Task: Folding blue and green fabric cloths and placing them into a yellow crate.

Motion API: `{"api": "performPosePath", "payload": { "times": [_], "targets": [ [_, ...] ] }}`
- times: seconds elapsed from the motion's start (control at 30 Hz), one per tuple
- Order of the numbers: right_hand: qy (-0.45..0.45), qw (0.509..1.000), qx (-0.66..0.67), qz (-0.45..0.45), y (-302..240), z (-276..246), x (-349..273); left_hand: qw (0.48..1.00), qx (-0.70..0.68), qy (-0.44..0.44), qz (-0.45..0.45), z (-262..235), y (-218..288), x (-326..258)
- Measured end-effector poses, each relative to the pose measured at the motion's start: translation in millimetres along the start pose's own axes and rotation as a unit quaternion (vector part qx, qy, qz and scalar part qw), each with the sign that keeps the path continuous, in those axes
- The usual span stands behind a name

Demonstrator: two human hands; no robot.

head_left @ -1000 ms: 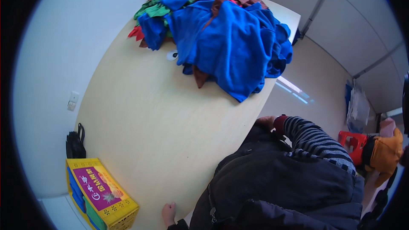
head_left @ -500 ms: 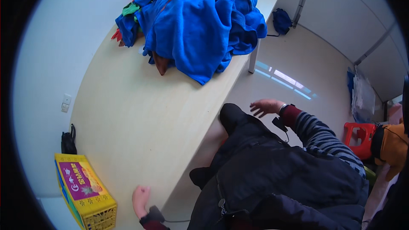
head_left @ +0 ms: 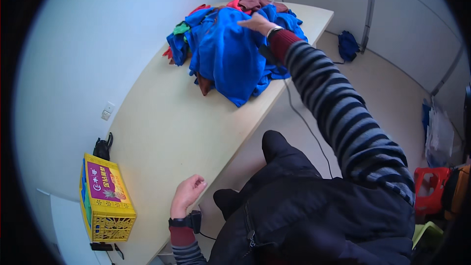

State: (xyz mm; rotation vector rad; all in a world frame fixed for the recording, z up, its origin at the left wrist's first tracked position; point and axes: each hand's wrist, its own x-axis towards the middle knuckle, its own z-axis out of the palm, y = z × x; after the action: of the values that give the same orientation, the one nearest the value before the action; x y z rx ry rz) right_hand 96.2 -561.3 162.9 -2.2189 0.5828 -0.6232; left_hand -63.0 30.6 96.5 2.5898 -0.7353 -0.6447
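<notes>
My right hand [head_left: 257, 23] reaches out over a large heap of clothes, above a blue cloth [head_left: 228, 54] that drapes across its front. Its fingers are stretched forward with nothing held in them; whether they touch the fabric I cannot tell. Green [head_left: 181, 28], red and brown [head_left: 255, 3] pieces poke out around the blue. Beside the table's near edge is my left hand [head_left: 187, 194], its fingers curled in and nothing visible in them. Both wrists carry a dark strapped device [head_left: 195, 221], with a cable running from each.
The pale wooden table [head_left: 162, 113] stands against a white wall. On its left side are a yellow plastic crate [head_left: 115, 221] with a purple label and a black bag [head_left: 102, 148]. A blue bag [head_left: 348, 45] lies on the floor; a red stool [head_left: 429, 191] stands at right.
My right hand has swung forward from beside my body to the blue cloth. The left hand has risen slightly along the table edge. The whole view has shifted.
</notes>
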Motion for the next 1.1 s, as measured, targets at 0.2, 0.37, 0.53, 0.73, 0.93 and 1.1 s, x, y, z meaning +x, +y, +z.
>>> {"api": "performPosePath", "payload": {
  "times": [0.2,0.37,0.53,0.73,0.93,1.1],
  "targets": [
    [0.082,0.982,0.027,-0.165,-64,77,-41,0.998,-0.01,0.03,-0.045,13,-27,-26],
    [-0.041,0.86,0.091,-0.5,-175,143,-212,0.984,-0.076,0.16,-0.004,-2,-61,-14],
    [-0.189,0.757,0.048,-0.624,-154,213,-335,0.754,-0.639,0.145,0.045,-21,-30,30],
    [-0.382,0.703,0.185,-0.57,-133,206,-359,0.741,-0.573,0.34,-0.08,46,-122,16],
    [-0.369,0.841,0.085,-0.388,-114,190,-291,0.712,-0.568,0.386,-0.147,50,-140,-29],
    [-0.45,0.828,0.055,-0.328,-117,194,-295,0.72,-0.555,0.39,-0.15,49,-142,-41]
  ]
}}
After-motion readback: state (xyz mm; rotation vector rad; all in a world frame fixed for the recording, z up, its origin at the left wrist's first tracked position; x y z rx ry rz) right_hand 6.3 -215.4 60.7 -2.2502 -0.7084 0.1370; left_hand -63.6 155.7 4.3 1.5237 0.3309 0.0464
